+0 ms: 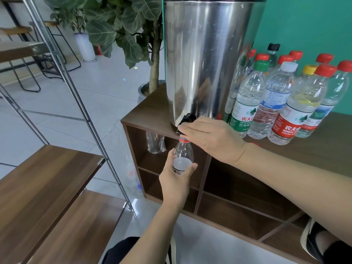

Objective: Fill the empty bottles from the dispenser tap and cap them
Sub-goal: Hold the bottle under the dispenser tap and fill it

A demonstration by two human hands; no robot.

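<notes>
- Under the black tap [187, 119] at the foot of the steel dispenser [205, 54], the open bottle [183, 155] stands upright, its long axis close to vertical, its red-ringed mouth just below the spout.
- Left hand [176, 180] grips the bottle from below and the near side, fingers and thumb curled round its lower body; the bottle hangs off the front edge of the counter [304, 161], not resting on anything.
- Right hand [211, 138] lies flat over the tap, fingers straight and pressing on it, holding nothing; it sits directly above and just right of the bottle's neck.
- Liquid seems to fill only the lower part of the bottle, so filling looks unfinished.
- Capping comes next, I judge: the right hand is nearer the mouth, though no loose cap shows.
- Capped bottles [270, 100] stand grouped on the counter, right of the dispenser.
</notes>
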